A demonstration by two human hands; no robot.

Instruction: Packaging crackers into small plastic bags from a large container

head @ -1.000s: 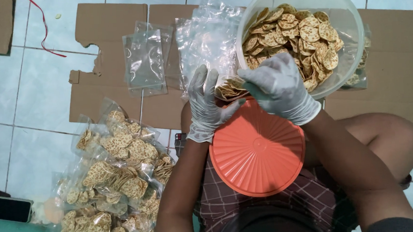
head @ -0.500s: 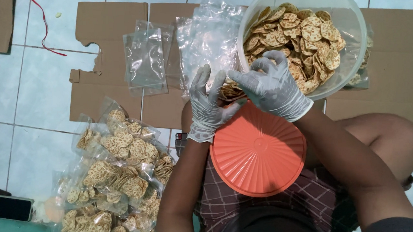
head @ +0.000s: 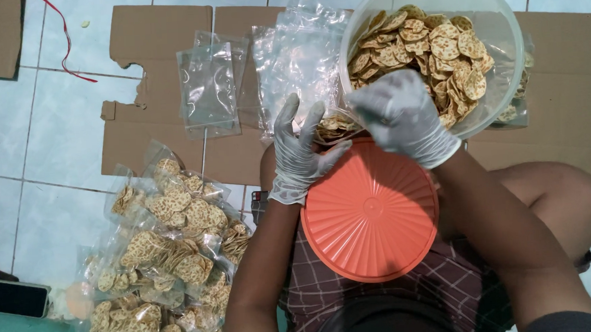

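- I am looking down at my left hand [head: 301, 152], gloved in white, cupping a small clear bag [head: 334, 124] from below; its fingers [head: 286, 122] are spreading upward along the bag's side, holding it.
- My right hand [head: 402, 115], also gloved, is pressing on the bag's mouth from the right, its fingers curling narrow around the crackers going in.
- The bag, part-filled with round crackers, is sitting between both hands, just above the orange lid [head: 370, 213] and touching the near wall of the clear tub [head: 498, 17].
- The tub is tilting toward me and is holding a heap of speckled round crackers [head: 439, 48].
- The orange lid is resting on my lap, over chequered cloth.
- A stack of empty clear bags [head: 212, 89] is lying on flattened cardboard [head: 158, 38] on the tiled floor [head: 6, 136], left of the tub.
- A pile of filled bags [head: 164, 256] is lying by my left arm.
- A dark phone [head: 15, 298] is lying at the far left edge.
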